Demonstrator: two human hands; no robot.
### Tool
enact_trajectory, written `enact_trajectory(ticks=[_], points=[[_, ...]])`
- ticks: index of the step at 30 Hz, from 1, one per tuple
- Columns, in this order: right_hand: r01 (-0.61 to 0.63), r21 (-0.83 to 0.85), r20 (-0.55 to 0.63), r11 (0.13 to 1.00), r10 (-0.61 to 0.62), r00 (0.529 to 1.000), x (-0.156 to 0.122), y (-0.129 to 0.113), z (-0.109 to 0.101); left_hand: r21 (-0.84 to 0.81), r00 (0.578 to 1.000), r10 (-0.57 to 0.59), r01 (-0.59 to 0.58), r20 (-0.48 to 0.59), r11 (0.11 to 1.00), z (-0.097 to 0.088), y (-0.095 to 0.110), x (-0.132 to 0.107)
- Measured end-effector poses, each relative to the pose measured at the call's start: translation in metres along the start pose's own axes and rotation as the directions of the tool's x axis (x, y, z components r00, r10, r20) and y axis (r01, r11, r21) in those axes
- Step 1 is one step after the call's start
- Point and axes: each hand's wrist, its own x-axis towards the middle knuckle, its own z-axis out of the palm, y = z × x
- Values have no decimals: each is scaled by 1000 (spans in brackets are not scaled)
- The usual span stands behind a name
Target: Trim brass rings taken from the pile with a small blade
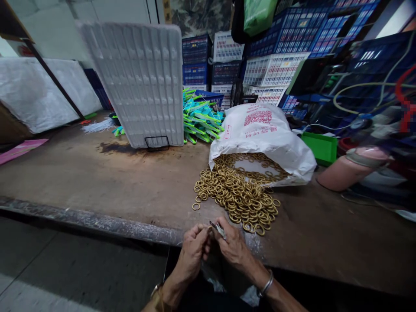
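My left hand [194, 246] is closed in a pinch in front of the table edge; what its fingertips hold is too small to make out. Close beside it, my right hand [233, 246] grips a small thin tool with a dark tip and a pale body [221, 231], its tip pointing toward the left fingertips. Just beyond both hands lies a heap of brass-coloured rings [240, 197]. The rings spill from the open mouth of a white woven sack [256, 123] with red print, lying on its side. One loose ring [196, 206] sits left of the heap.
On the wooden table [81, 182] a white ribbed plastic panel [146, 82] stands upright in a black wire holder [157, 143]. Green and blue plastic pieces [201, 121] are piled behind it. To the right are a green tray [320, 147] and a pink cylinder [344, 171]. Stacked crates [276, 69] fill the back.
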Motion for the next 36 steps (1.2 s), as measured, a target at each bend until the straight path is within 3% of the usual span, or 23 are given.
enact_trajectory(ticks=[6,12,17,21,26,31,36], points=[[-146,216,-2,965,150,989,3,-2,-9,292,980,200,-187,-16,938,12,7,-8],[-114,260,-52,959,132,990,-3,0,-11,170,997,-30,18,65,985,15,0,-10],[-121,260,-61,958,141,988,-8,4,-15,7,987,-37,37,155,999,18,-2,-14],[-101,109,-83,989,111,990,-15,11,-16,-18,991,-25,28,134,999,22,-1,-15],[-29,-59,65,998,33,997,-24,10,-14,66,994,-16,10,106,998,22,-2,-14],[-29,-210,107,977,52,993,-24,3,-16,140,998,16,-24,61,990,19,-1,-13],[30,-355,136,935,20,990,-18,8,-17,129,995,37,-49,94,990,10,-2,-19]])
